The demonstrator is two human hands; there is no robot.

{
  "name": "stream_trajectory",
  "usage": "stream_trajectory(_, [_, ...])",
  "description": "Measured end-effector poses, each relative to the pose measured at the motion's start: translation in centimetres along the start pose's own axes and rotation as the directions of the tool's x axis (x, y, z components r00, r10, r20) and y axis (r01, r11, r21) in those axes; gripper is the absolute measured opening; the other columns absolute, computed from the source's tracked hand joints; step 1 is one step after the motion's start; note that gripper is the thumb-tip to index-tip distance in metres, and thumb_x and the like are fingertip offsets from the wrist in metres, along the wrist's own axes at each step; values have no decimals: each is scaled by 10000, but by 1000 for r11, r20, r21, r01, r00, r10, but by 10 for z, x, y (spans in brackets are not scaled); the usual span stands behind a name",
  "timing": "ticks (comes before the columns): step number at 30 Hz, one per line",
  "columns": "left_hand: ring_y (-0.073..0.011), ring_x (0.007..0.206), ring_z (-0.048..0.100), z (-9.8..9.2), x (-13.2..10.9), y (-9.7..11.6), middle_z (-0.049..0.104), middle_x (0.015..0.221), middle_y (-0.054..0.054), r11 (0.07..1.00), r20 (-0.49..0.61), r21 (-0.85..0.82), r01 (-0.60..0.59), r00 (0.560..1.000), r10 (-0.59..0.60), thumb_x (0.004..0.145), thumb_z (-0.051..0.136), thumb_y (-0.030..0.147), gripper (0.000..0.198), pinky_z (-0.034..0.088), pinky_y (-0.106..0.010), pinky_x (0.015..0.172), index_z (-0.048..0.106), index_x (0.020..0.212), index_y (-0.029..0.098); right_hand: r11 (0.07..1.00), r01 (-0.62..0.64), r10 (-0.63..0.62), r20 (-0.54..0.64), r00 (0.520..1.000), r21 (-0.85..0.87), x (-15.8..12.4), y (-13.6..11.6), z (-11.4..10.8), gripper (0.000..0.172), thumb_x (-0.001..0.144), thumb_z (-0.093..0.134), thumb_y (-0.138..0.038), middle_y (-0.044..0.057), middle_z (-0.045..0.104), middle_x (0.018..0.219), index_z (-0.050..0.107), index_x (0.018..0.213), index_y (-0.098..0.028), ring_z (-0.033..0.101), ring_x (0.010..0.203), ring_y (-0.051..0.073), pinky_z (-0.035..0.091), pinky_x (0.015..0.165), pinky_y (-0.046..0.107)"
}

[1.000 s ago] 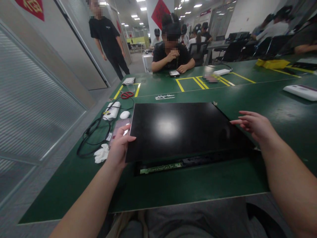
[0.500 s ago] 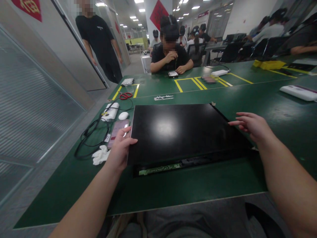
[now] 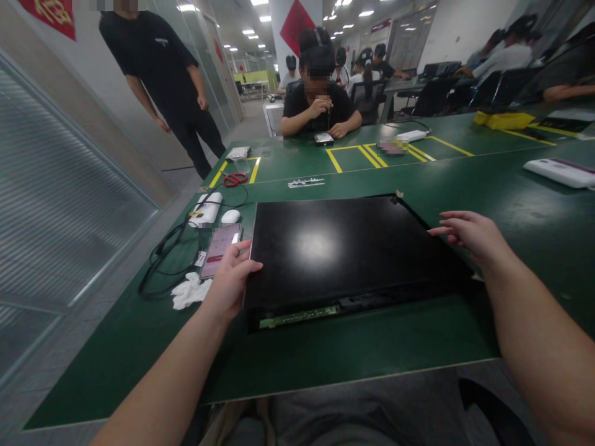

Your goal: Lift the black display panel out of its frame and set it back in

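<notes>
A black, glossy LCD panel (image 3: 344, 248) lies over the green table with its left edge raised. My left hand (image 3: 232, 279) grips that edge, thumb on the top face and fingers at the side and below. Under the panel shows a black frame (image 3: 404, 207), at its far right corner. A narrow green circuit board (image 3: 300, 317) runs along the near side. My right hand (image 3: 471, 238) is at the right edge, fingers extended and apart, holding nothing; one fingertip is at the frame's rim, though contact is hard to make out.
Left of the panel are a phone (image 3: 220, 249), a white glove or cloth (image 3: 189, 291), a white oval case (image 3: 230, 216), cables (image 3: 160, 260) and red scissors (image 3: 235, 179). Thin white strips (image 3: 305, 183) lie beyond. A person (image 3: 320, 105) sits across the table (image 3: 353, 365); another person (image 3: 158, 68) stands left.
My left hand has moved the LCD panel slightly right and toward me, so more of the frame's far right corner shows. My right hand hardly moved. The standing person has come closer.
</notes>
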State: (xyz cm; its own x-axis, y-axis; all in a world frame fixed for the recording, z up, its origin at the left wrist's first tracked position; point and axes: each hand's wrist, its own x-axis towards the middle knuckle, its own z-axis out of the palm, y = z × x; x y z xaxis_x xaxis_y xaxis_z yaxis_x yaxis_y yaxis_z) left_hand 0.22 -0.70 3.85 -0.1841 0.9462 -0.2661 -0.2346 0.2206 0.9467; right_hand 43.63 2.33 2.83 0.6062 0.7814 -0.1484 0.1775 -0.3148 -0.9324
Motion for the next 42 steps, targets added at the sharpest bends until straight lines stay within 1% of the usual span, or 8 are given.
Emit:
stream_trajectory(4, [-249, 800, 741, 0, 1, -2, 771, 911, -16, 1000, 10, 11, 9, 1000, -9, 456, 776, 127, 687, 549, -286, 606, 567, 1106, 204, 1000, 5, -5, 6, 1000, 1, 1, 1, -1, 194, 786, 643, -94, 55, 706, 664, 635, 967, -163, 453, 432, 57, 324, 420, 162])
stream_trajectory(8, [-273, 865, 753, 0, 1, -5, 776, 956, -39, 1000, 25, 27, 13, 1000, -13, 497, 769, 111, 643, 563, -301, 649, 572, 1101, 211, 1000, 17, -17, -17, 1000, -14, 2, 4, -1, 195, 770, 655, -112, 54, 710, 674, 652, 958, -162, 462, 450, 60, 331, 425, 163])
stream_trajectory(13, [-271, 862, 763, 1, 2, -6, 785, 976, -41, 999, 22, 28, 21, 1000, -22, 520, 746, 88, 600, 580, -315, 673, 587, 1085, 215, 998, 30, -31, -14, 999, -57, 2, 5, -1, 202, 771, 646, -139, 54, 715, 696, 667, 971, -162, 481, 483, 73, 343, 452, 182])
stream_trajectory(19, [-264, 852, 772, 1, 2, -6, 797, 948, -49, 999, 18, 25, 32, 999, -32, 528, 752, 62, 611, 581, -293, 648, 599, 1105, 192, 988, 53, -56, -19, 998, -142, -1, 4, 0, 215, 775, 664, -153, 34, 715, 709, 690, 987, -176, 567, 597, 113, 415, 571, 228])
stream_trajectory(25, [-263, 871, 784, -1, 5, -9, 809, 982, -56, 999, 37, 22, 37, 999, -38, 576, 755, 44, 595, 606, -312, 696, 605, 1129, 202, 960, 80, -89, -21, 996, -269, 0, 7, -2, 229, 772, 696, -205, 24, 745, 753, 739, 997, -200, 518, 585, 119, 431, 621, 270])
stream_trajectory(32, [-286, 898, 787, -4, 7, -10, 805, 1010, -78, 999, 77, 27, 41, 996, -43, 591, 781, 54, 624, 612, -337, 720, 595, 1169, 203, 951, 106, -110, 5, 994, -289, 3, 9, -4, 237, 728, 680, -239, 58, 769, 799, 752, 950, -200, 577, 654, 153, 465, 638, 286])
stream_trajectory(35, [-288, 914, 786, -6, 9, -11, 801, 1027, -85, 999, 91, 34, 33, 995, -36, 603, 787, 54, 615, 615, -345, 744, 597, 1169, 202, 939, 130, -132, 13, 991, -319, 0, 7, -4, 232, 714, 676, -252, 56, 769, 790, 753, 930, -210, 562, 644, 159, 480, 644, 301])
stream_trajectory(42, [-284, 909, 792, -9, 13, -14, 805, 1021, -80, 998, 124, 46, 39, 991, -44, 610, 793, 30, 588, 617, -343, 749, 606, 1139, 205, 928, 119, -117, 29, 993, -352, 1, 6, -5, 198, 745, 668, -229, 41, 774, 800, 759, 919, -210, 543, 635, 152, 479, 685, 312])
